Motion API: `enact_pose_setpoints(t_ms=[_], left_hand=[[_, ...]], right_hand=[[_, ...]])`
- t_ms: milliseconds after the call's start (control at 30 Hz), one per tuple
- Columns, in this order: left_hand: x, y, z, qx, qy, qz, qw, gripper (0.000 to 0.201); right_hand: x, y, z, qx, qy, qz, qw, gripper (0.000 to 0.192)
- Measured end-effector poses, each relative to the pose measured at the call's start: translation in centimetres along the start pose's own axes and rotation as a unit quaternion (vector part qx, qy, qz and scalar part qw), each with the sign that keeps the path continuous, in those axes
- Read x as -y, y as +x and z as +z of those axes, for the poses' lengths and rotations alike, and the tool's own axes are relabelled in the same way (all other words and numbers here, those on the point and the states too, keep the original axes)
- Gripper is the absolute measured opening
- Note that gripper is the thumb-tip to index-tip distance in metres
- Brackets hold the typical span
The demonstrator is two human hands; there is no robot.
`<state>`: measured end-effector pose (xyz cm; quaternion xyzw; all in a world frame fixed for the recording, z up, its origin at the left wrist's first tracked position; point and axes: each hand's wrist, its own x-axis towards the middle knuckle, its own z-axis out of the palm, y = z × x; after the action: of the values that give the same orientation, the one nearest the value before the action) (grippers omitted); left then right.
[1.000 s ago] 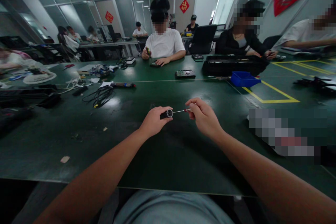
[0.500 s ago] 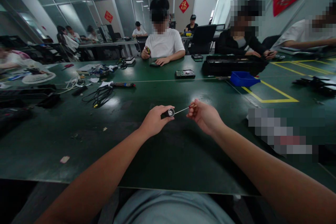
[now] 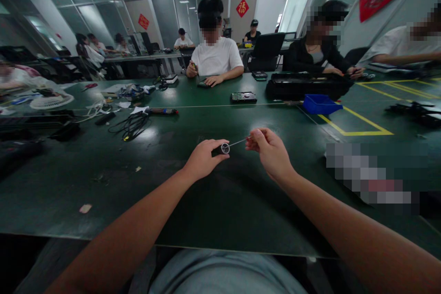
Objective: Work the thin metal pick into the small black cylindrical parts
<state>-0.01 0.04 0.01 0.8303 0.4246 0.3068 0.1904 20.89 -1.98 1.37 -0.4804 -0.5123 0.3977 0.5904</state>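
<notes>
Step in hand, by appearance: driving or loosening a fastener on a small part, held just above the dark green matted worktable [image 3: 213, 202], centre.

Left hand [image 3: 203, 158]: fingers curled closed around a small black cylindrical part with a silver ring face [image 3: 223, 149].

Right hand [image 3: 270, 152]: fingertips pinched closed on a thin metal-shafted precision screwdriver [image 3: 237, 143]; its tip meets the ring face.

Next move, judged: calls for a steady part and a seated tip.

Nearby: blue plastic bin [image 3: 321, 103], well apart, far right.
</notes>
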Motion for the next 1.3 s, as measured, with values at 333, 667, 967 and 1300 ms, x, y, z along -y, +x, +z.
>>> enact_pose_setpoints(t_ms=[333, 667, 967, 1300], left_hand=[[0.2, 0.0, 0.1, 0.001, 0.005, -0.013, 1.0, 0.04], [0.4, 0.0, 0.0, -0.006, 0.002, -0.014, 1.0, 0.039], [0.3, 0.1, 0.0, 0.0, 0.004, -0.017, 1.0, 0.038], [0.2, 0.0, -0.1, 0.0, -0.002, -0.015, 1.0, 0.039]], right_hand=[[1.9, -0.6, -0.6, 0.002, -0.182, -0.054, 0.982, 0.034], [1.8, -0.9, -0.7, 0.058, -0.222, -0.109, 0.967, 0.015], [1.9, -0.6, -0.8, 0.066, -0.279, -0.074, 0.955, 0.035], [1.7, -0.9, -0.6, 0.08, -0.23, -0.058, 0.968, 0.033]])
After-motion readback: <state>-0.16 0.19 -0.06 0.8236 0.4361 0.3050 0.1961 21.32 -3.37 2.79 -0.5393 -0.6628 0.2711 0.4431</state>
